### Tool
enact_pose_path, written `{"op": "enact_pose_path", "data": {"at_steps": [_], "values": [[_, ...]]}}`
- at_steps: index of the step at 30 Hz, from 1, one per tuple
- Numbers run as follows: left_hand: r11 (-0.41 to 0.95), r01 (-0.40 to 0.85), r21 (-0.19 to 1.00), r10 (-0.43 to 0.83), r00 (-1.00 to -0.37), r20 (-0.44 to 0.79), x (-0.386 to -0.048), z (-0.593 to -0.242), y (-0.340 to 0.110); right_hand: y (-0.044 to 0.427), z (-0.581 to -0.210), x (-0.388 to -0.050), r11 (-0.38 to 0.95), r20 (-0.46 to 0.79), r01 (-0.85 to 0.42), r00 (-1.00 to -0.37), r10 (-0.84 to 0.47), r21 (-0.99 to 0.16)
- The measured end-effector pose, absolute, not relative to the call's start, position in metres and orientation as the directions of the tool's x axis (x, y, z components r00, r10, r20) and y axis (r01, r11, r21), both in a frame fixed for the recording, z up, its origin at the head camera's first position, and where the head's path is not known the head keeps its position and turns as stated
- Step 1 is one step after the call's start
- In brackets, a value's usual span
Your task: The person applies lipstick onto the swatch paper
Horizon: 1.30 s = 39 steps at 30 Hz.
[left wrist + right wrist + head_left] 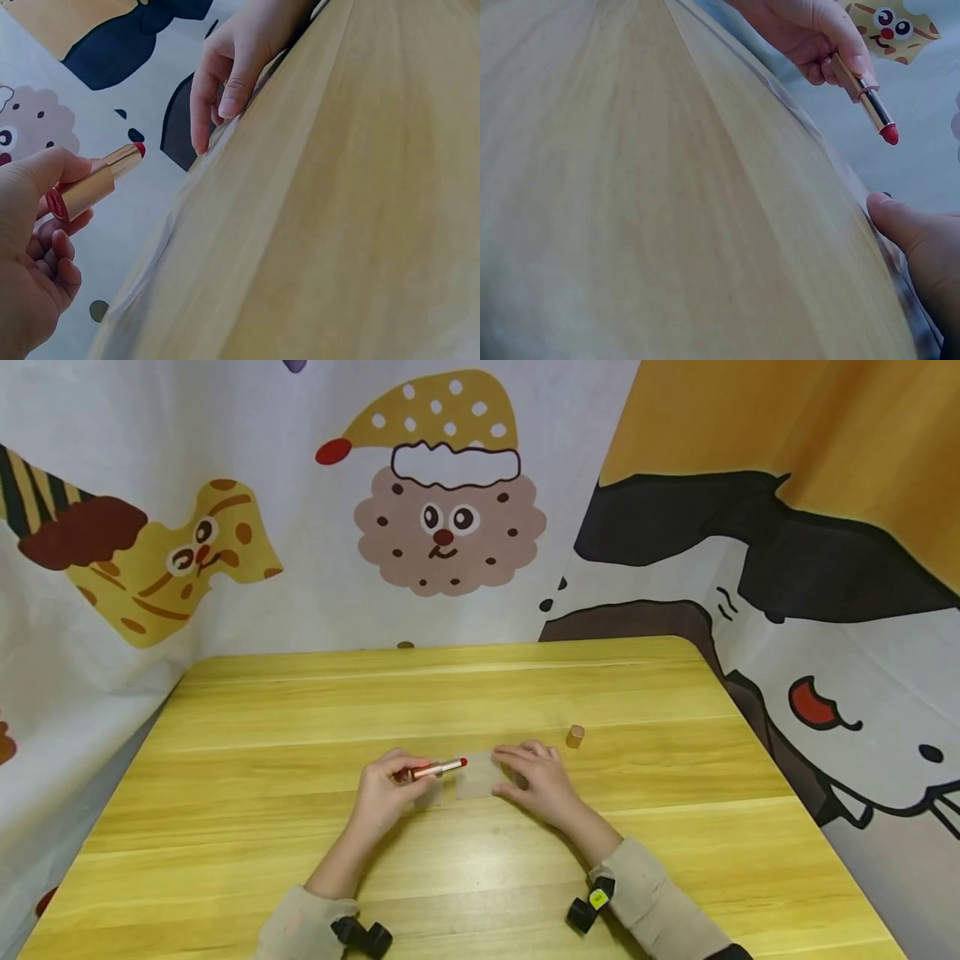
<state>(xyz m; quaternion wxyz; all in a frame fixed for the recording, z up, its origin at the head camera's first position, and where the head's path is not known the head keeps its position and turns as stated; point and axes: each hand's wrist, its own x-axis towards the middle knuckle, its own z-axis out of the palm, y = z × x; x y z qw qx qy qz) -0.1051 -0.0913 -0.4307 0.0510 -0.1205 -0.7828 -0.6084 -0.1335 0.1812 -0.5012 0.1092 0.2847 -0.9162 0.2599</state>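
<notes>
Pinched between the thumb and fingers of my left hand (382,793) is an uncapped lipstick (438,769), its red tip pointing right, held above the table. The left wrist view shows the lipstick (94,184) with its gold tube and red base in the left hand (30,247). My right hand (542,783) rests with relaxed fingers at the right edge of a thin translucent sheet (472,781) lying on the table. In the right wrist view the right thumb shows at the right, below the lipstick (866,94).
A small gold cap (575,737) stands on the wooden table (480,693), beyond and to the right of my right hand. Behind the table hangs a curtain (300,610) printed with cartoon figures. Both wrists wear black camera mounts.
</notes>
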Motion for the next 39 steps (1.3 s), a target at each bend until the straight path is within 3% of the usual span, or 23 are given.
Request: {"op": "enact_pose_path", "data": {"at_steps": [16,23,39], "values": [[0.283,0.220,0.934,0.154,-0.971,0.182,-0.110,-0.427,-0.088,0.181,-0.498,-0.132,0.704,0.327,-0.576,-0.817,-0.475,-0.415],[0.273,0.265,0.925,0.172,-0.959,0.224,-0.130,-0.464,-0.091,0.181,-0.498,-0.132,0.709,0.303,-0.563,-0.826,-0.475,-0.425],[0.304,0.257,0.917,0.213,-0.957,0.197,-0.134,-0.463,-0.086,0.181,-0.500,-0.133,0.686,0.305,-0.573,-0.819,-0.485,-0.449]]}}
